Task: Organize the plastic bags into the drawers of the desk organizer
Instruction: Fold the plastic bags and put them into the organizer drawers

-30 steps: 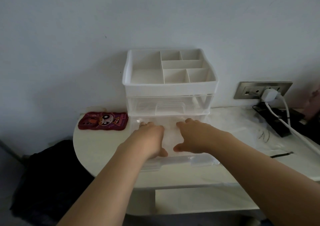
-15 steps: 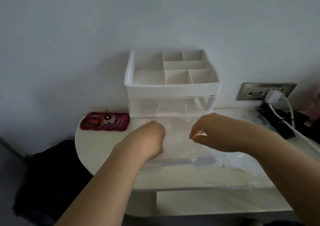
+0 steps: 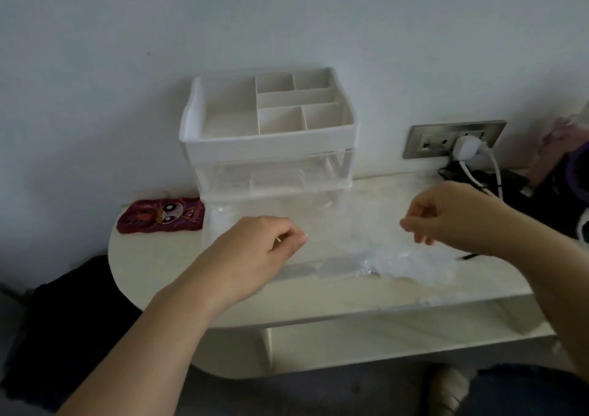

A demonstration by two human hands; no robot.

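A white desk organizer [image 3: 267,135] with a divided top tray stands against the wall on the desk. Its upper clear drawer [image 3: 274,179] is closed; the lower clear drawer [image 3: 318,270] is pulled out toward me. A clear plastic bag [image 3: 398,262] is stretched over the open drawer and spills onto the desk at the right. My left hand [image 3: 264,246] pinches the bag's left edge above the drawer. My right hand [image 3: 452,218] pinches its right edge, held higher and off to the right of the drawer.
A red cartoon phone case [image 3: 162,214] lies left of the organizer. A wall socket [image 3: 452,138] with a white plug and cable, and dark items [image 3: 541,192], sit at the right. The white desk [image 3: 153,272] has a rounded left end and a shelf below.
Both hands were resting flat in the open lower drawer; they have lifted and moved apart, the right one far to the right, each pinching the clear bag and spreading it.
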